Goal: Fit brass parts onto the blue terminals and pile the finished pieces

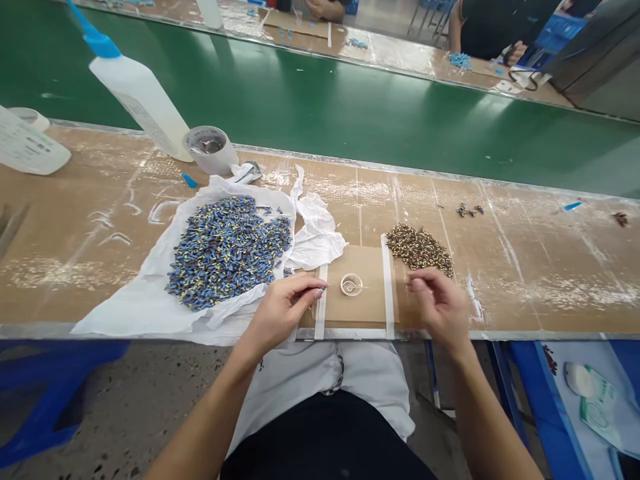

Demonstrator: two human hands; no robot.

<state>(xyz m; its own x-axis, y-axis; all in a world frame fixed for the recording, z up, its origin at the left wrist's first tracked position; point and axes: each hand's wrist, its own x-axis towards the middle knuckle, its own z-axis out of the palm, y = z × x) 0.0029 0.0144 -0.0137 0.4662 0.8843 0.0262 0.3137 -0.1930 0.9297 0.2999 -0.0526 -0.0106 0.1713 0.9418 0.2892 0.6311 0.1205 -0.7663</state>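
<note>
My left hand (287, 305) is closed in a pinch on a small blue piece (323, 288), left of a small round clear dish (351, 285). The dish sits on a cardboard pad (357, 310) held by white tape strips. My right hand (440, 303), a little blurred, is closed with thumb and forefinger together, right of the pad; what it pinches, if anything, is too small to make out. Many blue and yellow pieces (227, 250) lie heaped on white cloth (150, 303) beside my left hand. A pile of brownish-gold pieces (419, 247) lies just beyond my right hand.
A white squeeze bottle (145, 100) with a blue nozzle and a tape roll (213, 150) stand at the back left. Another white bottle (30, 143) is at the far left. Beyond the green belt (320, 100), people work at another table.
</note>
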